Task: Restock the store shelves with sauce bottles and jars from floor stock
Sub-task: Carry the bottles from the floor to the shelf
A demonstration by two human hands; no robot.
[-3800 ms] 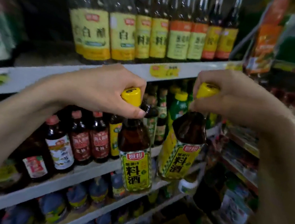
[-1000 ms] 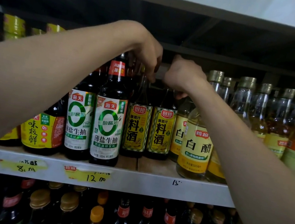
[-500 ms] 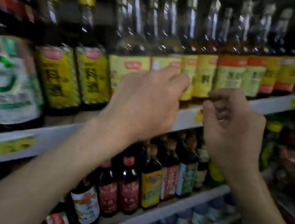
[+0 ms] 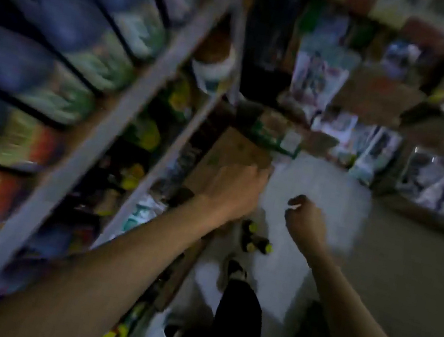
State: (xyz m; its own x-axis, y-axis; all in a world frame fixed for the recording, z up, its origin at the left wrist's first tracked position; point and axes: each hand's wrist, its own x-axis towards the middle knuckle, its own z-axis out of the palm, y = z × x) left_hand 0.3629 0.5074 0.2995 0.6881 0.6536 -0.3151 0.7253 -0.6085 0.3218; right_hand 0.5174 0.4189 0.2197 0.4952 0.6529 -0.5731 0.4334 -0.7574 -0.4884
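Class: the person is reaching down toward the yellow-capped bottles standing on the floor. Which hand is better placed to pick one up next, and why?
Probably the left hand. It hangs almost directly above the yellow-capped bottles on the floor. The right hand, loosely curled and empty, is off to their right side. Blur hides the finger detail.

Frame heavily motion-blurred; colours approximate.
Bottles on floor (image 4: 257, 240) below left hand (image 4: 233, 192): dark bodies, yellow caps.
Cardboard box (image 4: 232, 152) just beyond left hand: plain brown.
Floor (image 4: 318, 184) beyond right hand (image 4: 304, 222): pale grey-white.
Shelf edges (image 4: 95, 144) left of left hand: light grey.
Packs on shelves (image 4: 61, 32) far left: blue with green bands.
Trouser leg (image 4: 237, 318) below both hands: black.
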